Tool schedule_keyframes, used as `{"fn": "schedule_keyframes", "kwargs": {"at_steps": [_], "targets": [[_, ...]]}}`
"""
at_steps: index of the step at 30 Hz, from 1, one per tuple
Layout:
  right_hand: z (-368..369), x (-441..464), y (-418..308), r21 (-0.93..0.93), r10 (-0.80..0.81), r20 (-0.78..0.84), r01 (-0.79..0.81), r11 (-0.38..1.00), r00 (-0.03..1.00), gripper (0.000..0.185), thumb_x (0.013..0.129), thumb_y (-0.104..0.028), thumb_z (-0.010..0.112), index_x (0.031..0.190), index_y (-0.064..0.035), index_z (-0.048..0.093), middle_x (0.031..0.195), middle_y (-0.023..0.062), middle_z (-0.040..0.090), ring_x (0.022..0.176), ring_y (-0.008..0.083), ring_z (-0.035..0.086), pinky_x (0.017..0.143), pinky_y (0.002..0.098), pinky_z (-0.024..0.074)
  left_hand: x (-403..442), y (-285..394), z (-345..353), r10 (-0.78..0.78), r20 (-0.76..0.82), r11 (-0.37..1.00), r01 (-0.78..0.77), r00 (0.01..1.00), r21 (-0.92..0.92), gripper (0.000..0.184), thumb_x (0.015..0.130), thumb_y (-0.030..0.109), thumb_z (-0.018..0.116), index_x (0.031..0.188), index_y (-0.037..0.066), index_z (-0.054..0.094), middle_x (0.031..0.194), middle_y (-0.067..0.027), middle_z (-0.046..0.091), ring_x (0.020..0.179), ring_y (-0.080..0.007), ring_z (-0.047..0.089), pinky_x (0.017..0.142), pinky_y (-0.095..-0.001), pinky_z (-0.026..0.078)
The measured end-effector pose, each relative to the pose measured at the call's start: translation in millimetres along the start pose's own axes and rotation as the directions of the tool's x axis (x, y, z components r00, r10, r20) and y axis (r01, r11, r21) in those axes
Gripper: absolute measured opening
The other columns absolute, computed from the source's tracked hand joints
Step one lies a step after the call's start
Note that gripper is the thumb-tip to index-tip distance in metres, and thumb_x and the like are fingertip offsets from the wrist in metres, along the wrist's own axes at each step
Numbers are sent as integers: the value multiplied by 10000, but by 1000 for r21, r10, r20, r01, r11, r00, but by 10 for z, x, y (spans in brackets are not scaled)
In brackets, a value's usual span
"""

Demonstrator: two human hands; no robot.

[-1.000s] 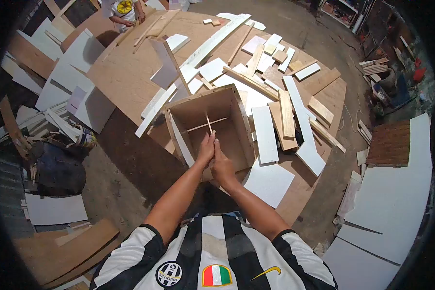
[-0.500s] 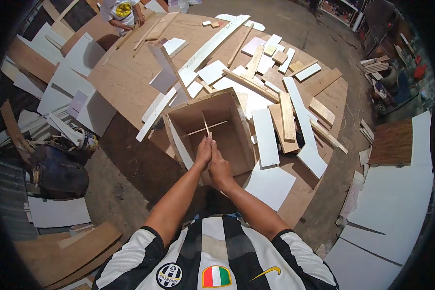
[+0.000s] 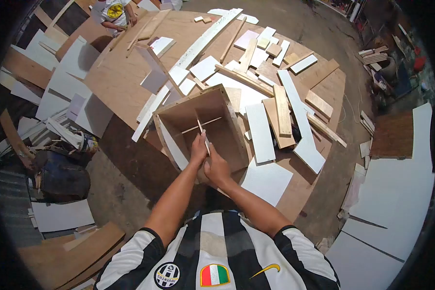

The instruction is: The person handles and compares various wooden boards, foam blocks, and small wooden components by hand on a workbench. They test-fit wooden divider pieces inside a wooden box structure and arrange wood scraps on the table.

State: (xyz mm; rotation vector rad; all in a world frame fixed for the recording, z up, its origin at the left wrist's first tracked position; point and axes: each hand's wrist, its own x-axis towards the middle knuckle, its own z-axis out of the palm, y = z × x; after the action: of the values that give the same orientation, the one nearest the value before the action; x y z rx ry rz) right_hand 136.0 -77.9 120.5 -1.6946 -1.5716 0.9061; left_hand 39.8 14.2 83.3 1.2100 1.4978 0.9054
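Evidently, the left hand (image 3: 198, 151) grips one thin strip (image 3: 200, 126) at one box (image 3: 224, 116); whether the right hand (image 3: 217, 169) grips is unclear.

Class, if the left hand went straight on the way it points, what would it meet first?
The left hand would probably meet the cross strip inside the box, though depth is unclear: it may pass above.

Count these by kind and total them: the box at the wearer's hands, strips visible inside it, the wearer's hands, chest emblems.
Box: 1
Strips: 2 (held strip, cross strip)
Hands: 2 (left hand, right hand)
Emblems: 3 (round badge, shield, yellow swoosh)
Total: 8
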Motion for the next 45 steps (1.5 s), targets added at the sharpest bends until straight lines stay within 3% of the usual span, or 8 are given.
{"fn": "schedule_keyframes", "kwargs": {"at_steps": [20, 27, 33, 35, 37, 39, 43, 45], "targets": [[312, -392, 943, -127, -112, 145, 131, 983, 983, 539, 915, -148, 508, 1416, 24, 408, 997, 286, 678, 808, 450, 684, 741, 548, 552, -30, 37, -11, -37, -13, 997, 38, 999, 65, 663, 1026, 537, 424, 1350, -29, 538, 1183, -153, 654, 1127, -226, 583, 1013, -340, 401], [254, -332, 949, -216, -3, 268, 63, 974, 964, 472, 928, -148, 486, 1372, 3, 434, 952, 258, 697, 824, 442, 693, 740, 539, 560, -128, 167, -15, 4, -54, 999, -7, 999, -51, 625, 1015, 554, 427, 1262, 7, 602, 1080, -110, 674, 1018, -211, 620, 942, -326, 443], [105, -448, 838, -234, -77, 151, 112, 966, 986, 236, 939, -181, 530, 1113, -25, 565, 903, 209, 684, 795, 412, 674, 683, 527, 532, -109, 131, -125, -160, -46, 987, 159, 986, -29, 632, 997, 580, 447, 1302, 49, 601, 1167, -108, 658, 1053, -205, 611, 935, -334, 454], [8, -539, 766, -210, -382, -77, 360, 909, 921, 171, 928, -169, 574, 1046, -48, 607, 870, 155, 682, 754, 352, 677, 634, 463, 539, -179, 236, -91, -101, -189, 989, 77, 977, -128, 630, 997, 583, 443, 1295, 53, 605, 1247, -107, 615, 1125, -209, 578, 918, -369, 464], [-124, -569, 529, -230, -414, -133, 378, 897, 901, 142, 926, -165, 590, 1009, -54, 619, 851, 146, 677, 731, 335, 677, 617, 447, 540, -46, 131, -141, 0, -177, 990, -26, 984, -142, 747, 957, 672, 437, 1412, 86, 522, 1358, -109, 554, 1218, -236, 530, 918, -430, 461], [-291, -556, 236, -256, -445, -186, 394, 883, 876, 117, 923, -162, 605, 972, -59, 631, 831, 136, 673, 708, 318, 676, 600, 431, 542, -370, 782, -172, -489, -24, 830, 456, 872, -320, 890, 899, 772, 415, 1540, 156, 362, 1444, -117, 495, 1266, -287, 506, 936, -486, 446], [-464, -115, -214, -379, -297, -125, 232, 896, 947, 149, 942, -188, 580, 905, -51, 624, 780, 179, 680, 671, 364, 683, 575, 459, 549, -219, 206, -121, -347, 79, 904, 355, 935, -239, 896, 876, 818, 383, 1528, 203, 376, 1477, -117, 447, 1241, -321, 519, 918, -480, 461], [-496, 139, -337, -399, -232, -111, 171, 901, 966, 163, 944, -192, 572, 889, -48, 622, 767, 198, 685, 670, 384, 689, 578, 474, 555, -392, 118, -104, -267, 225, 881, 332, 937, -337, 751, 973, 654, 419, 1538, 164, 356, 1497, -93, 437, 1253, -256, 521, 978, -419, 438]]}}
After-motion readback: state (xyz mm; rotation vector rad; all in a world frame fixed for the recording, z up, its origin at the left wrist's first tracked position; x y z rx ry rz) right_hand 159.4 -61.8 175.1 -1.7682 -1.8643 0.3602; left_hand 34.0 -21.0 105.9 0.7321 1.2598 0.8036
